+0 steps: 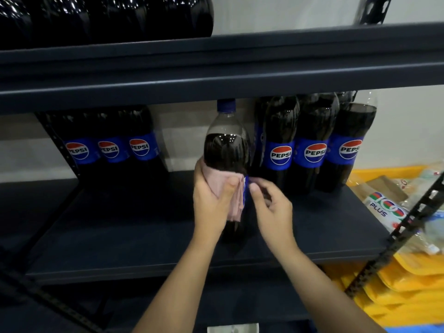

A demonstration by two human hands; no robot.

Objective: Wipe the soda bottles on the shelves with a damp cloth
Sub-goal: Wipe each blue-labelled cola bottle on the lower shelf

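Bottle [227, 150]: upright at mid-shelf, blue cap on.
Left hand [212, 200]: I press the pink cloth [223, 191] around its label.
Right hand [270, 207]: fingers curled, pinching the cloth's edge.

Both bare forearms reach up from the bottom edge, hands meeting at frame centre.

Left hand [213, 195] sits centre-left, fingers wrapped forward out of sight, thumb laid across the front, gripping a pink cloth [227, 191] against the bottle [227, 150]. Right hand [270, 205] just beside it at centre-right, fingers curled, fingertips pinching something small at the cloth's right edge; blurred, what exactly unclear. Wrists straight, forearms converge in a V.
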